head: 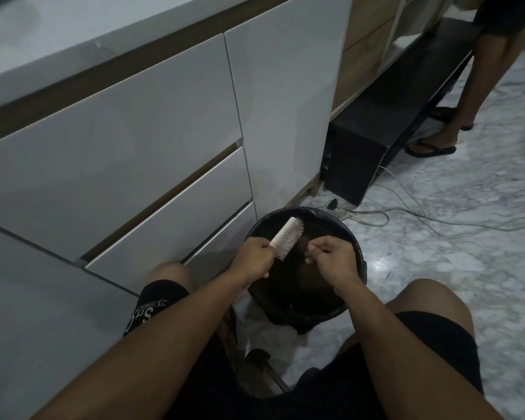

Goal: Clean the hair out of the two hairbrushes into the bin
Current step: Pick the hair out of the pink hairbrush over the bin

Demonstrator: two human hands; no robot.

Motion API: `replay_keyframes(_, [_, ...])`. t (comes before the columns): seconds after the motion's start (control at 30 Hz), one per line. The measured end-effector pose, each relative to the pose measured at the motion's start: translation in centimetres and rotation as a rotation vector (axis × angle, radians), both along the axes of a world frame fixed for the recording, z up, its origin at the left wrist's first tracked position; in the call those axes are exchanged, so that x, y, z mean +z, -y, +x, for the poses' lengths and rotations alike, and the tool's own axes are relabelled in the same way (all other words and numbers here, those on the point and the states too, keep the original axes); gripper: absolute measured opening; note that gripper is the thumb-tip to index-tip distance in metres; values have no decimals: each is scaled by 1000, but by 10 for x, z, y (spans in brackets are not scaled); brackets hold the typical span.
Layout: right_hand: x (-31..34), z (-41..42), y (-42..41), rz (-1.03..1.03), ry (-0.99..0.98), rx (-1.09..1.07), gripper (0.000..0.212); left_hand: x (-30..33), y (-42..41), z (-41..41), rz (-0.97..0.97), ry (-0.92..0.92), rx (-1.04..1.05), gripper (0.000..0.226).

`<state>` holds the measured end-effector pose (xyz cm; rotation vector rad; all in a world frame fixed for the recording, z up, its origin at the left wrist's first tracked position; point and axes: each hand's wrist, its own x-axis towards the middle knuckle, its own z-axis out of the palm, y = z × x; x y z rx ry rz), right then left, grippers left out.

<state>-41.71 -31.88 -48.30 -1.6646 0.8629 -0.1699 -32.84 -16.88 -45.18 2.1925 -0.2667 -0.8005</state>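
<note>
A pale pink hairbrush [288, 237] is held over the black bin [353, 237], bristles facing right. My left hand [253, 257] grips its handle. Just to the right of the bristles, my right hand [331, 256] has its fingertips pinched together; whether hair is between them is too small to tell. The bin has a dark liner and stands on the floor between my knees. A second hairbrush is not visible.
White cabinet drawers [134, 165] rise close on the left. A dark low bench [376, 137] and loose white cables [406, 213] lie beyond the bin on the marble floor [452, 268]. Another person's legs in flip-flops [431, 147] stand at the upper right.
</note>
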Motion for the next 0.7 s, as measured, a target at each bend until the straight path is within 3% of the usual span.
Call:
replay_keyframes(0.13, [2,2,-3,83,53,-52,12,5,0,-2,-9,-15,-64,15])
replay_keyframes(0.3, [0,1,-4,71,97,-37,41,3,3,-6,3,18,-94,18])
replay_keyframes(0.53, [-1,1,1,10,38,-81,16,3,-1,-9,21,31,-151,18])
replay_keyframes(0.7, [6,0,-1,4,30,39,13,3,0,-8,49,37,-126,21])
